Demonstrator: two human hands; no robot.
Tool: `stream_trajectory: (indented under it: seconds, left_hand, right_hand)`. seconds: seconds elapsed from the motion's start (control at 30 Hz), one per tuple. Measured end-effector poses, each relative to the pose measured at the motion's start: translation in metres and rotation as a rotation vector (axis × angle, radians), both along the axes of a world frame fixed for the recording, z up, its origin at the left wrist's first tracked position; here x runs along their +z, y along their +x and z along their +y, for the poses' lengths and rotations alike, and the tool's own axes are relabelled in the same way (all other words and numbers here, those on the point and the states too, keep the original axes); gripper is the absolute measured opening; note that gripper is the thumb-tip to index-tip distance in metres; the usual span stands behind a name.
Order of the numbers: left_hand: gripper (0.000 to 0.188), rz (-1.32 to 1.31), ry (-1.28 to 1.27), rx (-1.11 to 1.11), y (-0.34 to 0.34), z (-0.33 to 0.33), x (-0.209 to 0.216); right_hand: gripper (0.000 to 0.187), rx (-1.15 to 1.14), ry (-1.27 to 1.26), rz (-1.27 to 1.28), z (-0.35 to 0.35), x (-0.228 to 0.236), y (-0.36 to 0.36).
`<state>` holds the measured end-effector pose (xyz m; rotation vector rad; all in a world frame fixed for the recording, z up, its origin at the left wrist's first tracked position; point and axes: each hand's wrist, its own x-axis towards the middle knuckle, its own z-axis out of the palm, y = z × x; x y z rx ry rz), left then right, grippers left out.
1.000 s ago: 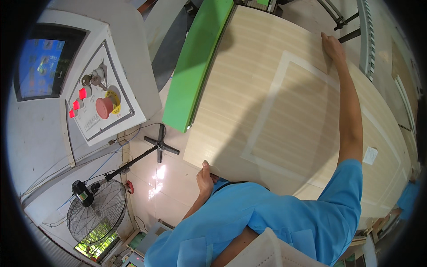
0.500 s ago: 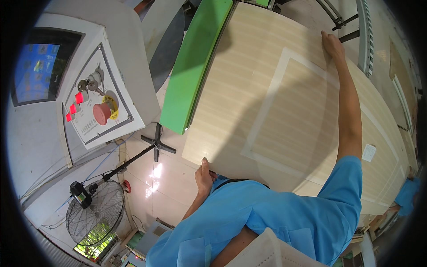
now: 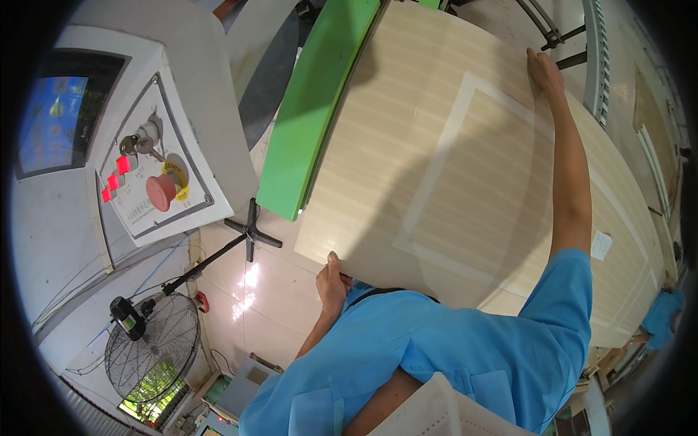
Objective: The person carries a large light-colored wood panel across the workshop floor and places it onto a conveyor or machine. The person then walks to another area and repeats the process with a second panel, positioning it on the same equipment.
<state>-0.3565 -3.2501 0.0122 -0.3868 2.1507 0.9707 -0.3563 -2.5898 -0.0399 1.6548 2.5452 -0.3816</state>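
A large pale wood-grain board (image 3: 378, 167) with a lighter rectangular band pattern spreads out in front of me. My left hand (image 3: 332, 285) grips its near edge close to the left corner, thumb on top and fingers mostly hidden beneath. At the far right edge, my right hand (image 3: 545, 71) is closed over the rim with the arm stretched across the board; its fingertips are partly hidden. The board's left edge runs along a long green machine bar (image 3: 313, 109). A small white label (image 3: 601, 245) lies on the board's right part.
A control box (image 3: 160, 167) with a screen, keys and a red emergency button stands at left. Below it are a black fan base (image 3: 251, 231) and a wire-caged fan (image 3: 153, 347). A metal rail (image 3: 598, 65) rises at far right. Another person's blue sleeve (image 3: 663, 318) shows at the right rim.
The view has shifted slightly. The board's near left corner and my left hand sit a little closer to the green bar's end. Both hands keep their hold.
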Motion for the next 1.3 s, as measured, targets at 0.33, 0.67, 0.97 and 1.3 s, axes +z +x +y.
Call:
stream_trajectory:
  seconds: [0.33,0.67,0.97,1.3]
  left_hand:
    - [0.072,-0.028,-0.036,0.013,-0.007,0.012,0.004]
    - [0.072,-0.004,-0.074,0.01,-0.013,0.029,0.004]
    - [0.073,0.032,-0.031,-0.019,-0.023,0.046,0.001]
    - [0.075,0.002,-0.121,-0.003,-0.04,0.096,-0.002]
  right_hand:
    - [0.063,0.016,-0.052,-0.012,0.021,-0.003,-0.006]
    - [0.066,0.011,-0.013,0.044,0.044,-0.011,-0.01]
    - [0.067,0.006,-0.017,0.015,0.061,-0.007,-0.02]
    - [0.061,-0.029,0.014,0.019,0.102,-0.005,-0.04]
